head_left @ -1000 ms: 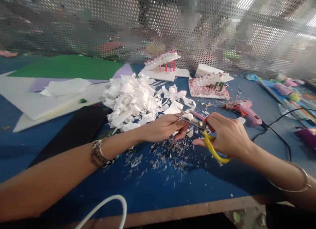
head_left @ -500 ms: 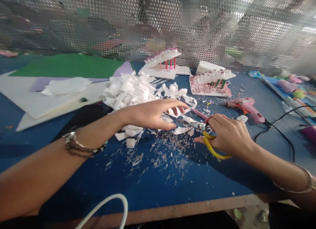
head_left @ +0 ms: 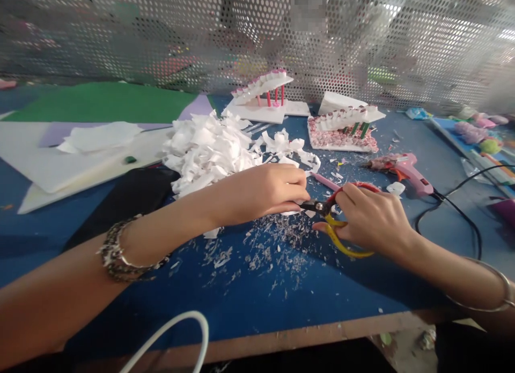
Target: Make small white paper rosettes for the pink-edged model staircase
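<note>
Head view. The right hand point(head_left: 374, 220) grips the scissors point(head_left: 326, 211), fingers through the yellow and red loops. The blades appear nearly closed and lie on a leftward axis, tips at the knuckles of the left hand point(head_left: 273, 193). That hand's fingers are curled tight, and whatever they pinch is hidden. The pile of white scraps point(head_left: 209, 147) lies just behind the left hand, the nearer of the two. Fine trimmings point(head_left: 277, 244) litter the blue table point(head_left: 241, 308) beneath both hands.

Scrap pile point(head_left: 209, 150) left of glue gun point(head_left: 404, 172)
</note>
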### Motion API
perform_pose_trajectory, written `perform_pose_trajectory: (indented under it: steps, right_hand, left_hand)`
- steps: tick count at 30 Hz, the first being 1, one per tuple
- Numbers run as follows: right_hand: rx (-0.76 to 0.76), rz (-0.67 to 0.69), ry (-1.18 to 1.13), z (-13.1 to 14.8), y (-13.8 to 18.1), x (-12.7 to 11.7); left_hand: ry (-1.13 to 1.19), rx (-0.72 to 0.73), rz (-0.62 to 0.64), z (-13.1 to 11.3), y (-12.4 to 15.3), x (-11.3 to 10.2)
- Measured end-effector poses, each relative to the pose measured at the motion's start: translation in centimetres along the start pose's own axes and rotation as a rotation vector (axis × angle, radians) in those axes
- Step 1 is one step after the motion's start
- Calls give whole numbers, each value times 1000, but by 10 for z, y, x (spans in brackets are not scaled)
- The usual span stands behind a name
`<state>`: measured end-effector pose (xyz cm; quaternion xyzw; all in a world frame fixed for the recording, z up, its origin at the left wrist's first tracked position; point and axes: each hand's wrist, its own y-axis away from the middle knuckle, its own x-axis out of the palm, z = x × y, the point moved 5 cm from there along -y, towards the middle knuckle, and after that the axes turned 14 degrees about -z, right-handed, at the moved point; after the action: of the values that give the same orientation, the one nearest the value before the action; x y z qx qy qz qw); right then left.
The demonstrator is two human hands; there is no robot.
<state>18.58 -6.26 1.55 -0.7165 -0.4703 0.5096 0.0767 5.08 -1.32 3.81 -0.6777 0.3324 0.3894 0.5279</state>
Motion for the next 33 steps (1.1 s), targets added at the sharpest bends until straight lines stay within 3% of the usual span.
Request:
perform_pose_trajectory:
  steps: [14,20,25,30,33]
  right_hand:
    - [-43,81,-39,8,2,2]
    - [74,332,-102,-1,5,19]
    - [125,499,-222,-6,8,27]
    - [73,570,-556,-14,12,22]
    - [148,505,-704,-25,10,19]
  left_hand:
    - [-153,91,39,-3,1,6]
    - [73,-159,-63,7,-1,-12]
    - [404,-377,-131,10,0,-3]
    - [708,-531,-117,5,3,14]
    - [748,-571,-106,4,4,20]
